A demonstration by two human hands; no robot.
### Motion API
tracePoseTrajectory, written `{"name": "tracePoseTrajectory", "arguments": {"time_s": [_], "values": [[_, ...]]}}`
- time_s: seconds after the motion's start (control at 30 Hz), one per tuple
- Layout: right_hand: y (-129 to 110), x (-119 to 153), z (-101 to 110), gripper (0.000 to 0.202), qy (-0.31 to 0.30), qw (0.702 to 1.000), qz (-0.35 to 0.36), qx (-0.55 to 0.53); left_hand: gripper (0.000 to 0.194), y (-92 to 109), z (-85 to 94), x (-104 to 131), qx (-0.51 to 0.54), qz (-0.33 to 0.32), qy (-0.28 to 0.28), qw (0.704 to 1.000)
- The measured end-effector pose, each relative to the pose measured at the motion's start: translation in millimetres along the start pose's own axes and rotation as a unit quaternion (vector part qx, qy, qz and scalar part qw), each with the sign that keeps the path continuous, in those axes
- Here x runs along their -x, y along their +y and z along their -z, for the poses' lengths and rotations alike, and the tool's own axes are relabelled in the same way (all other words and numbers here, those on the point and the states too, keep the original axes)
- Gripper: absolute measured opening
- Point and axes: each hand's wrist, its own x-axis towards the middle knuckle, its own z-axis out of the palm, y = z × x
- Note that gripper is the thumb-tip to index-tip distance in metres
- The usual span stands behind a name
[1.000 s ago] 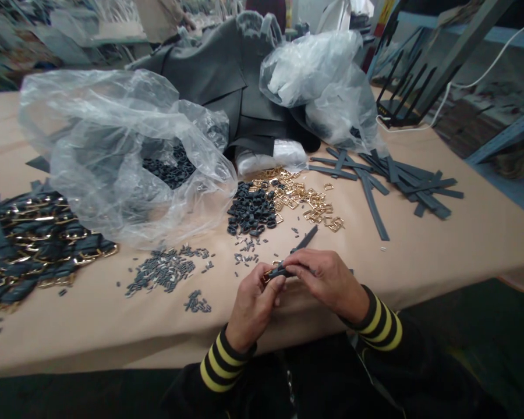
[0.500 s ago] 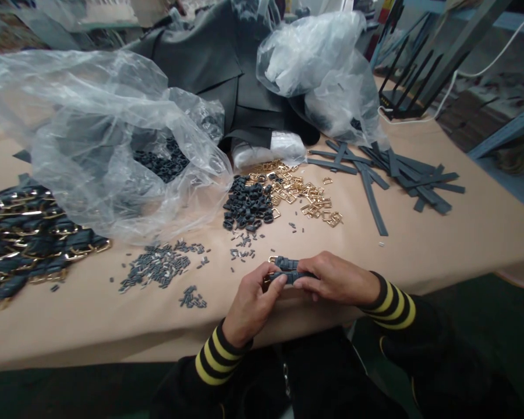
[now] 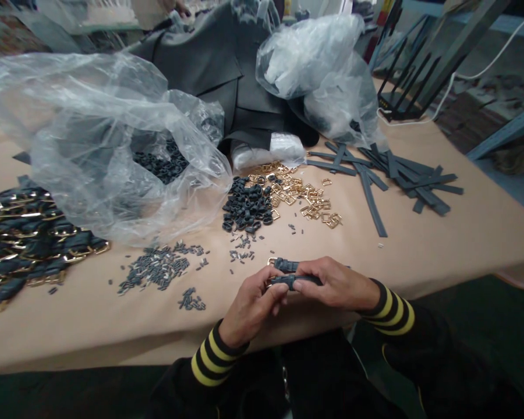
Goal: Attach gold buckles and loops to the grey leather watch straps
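Between my hands, near the table's front edge, is a dark strap with a buckle (image 3: 290,280). My left hand (image 3: 255,299) is closed on its buckle end, fingers pinching it. Gripping the same strap from the other side, my right hand (image 3: 332,283) has its thumb pressed on top. Just behind it lies a second dark buckled strap (image 3: 284,265), its gold buckle pointing left and its right part hidden by my right hand. Farther back are a heap of dark leather loops (image 3: 247,203) and a spread of gold buckles (image 3: 308,198).
Small metal pieces (image 3: 157,266) lie loose on the left of the brown-covered table (image 3: 419,250). Finished-looking buckled straps (image 3: 30,238) are piled far left. A clear plastic bag (image 3: 126,134), dark strips (image 3: 410,174) and a router (image 3: 402,102) stand or lie farther back.
The strap in my hands has come slightly down and apart from the second strap, which stays behind. My left hand has shifted a little lower.
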Motion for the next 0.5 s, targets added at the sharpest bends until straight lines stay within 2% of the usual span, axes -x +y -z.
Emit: {"name": "tracePoseTrajectory", "arguments": {"time_s": [0.07, 0.23, 0.33, 0.37, 0.4, 0.43, 0.47, 0.5], "values": [[-1, 1, 2, 0.02, -0.005, 1.0, 0.013, 0.026, 0.018, 2, -1.0, 1, -0.005, -0.003, -0.015, 1.0], [-2, 1, 6, 0.017, -0.004, 0.997, 0.036, 0.072, 0.016, 4, -7.1, -12, -0.104, -0.055, -0.01, 0.993], [11, 2, 22, 0.017, -0.019, 0.997, 0.032, 0.064, 0.021, 3, -11.1, -29, -0.159, -0.115, -0.02, 0.98], [20, 3, 32, 0.018, -0.002, 0.998, 0.015, 0.067, 0.022, 2, -11.9, -35, -0.196, -0.145, -0.009, 0.97], [31, 3, 43, 0.018, 0.036, 0.996, -0.018, 0.079, 0.022, 0, -12.3, -41, -0.241, -0.176, 0.01, 0.954], [44, 4, 55, 0.019, 0.109, 0.987, -0.069, 0.099, 0.022, -2, -12.4, -46, -0.29, -0.203, 0.033, 0.935], [58, 5, 68, 0.02, 0.223, 0.951, -0.157, 0.147, 0.021, -4, -12.0, -51, -0.337, -0.223, 0.056, 0.913], [73, 5, 80, 0.02, 0.326, 0.889, -0.248, 0.205, 0.021, -7, -11.4, -55, -0.377, -0.235, 0.073, 0.893]]}}
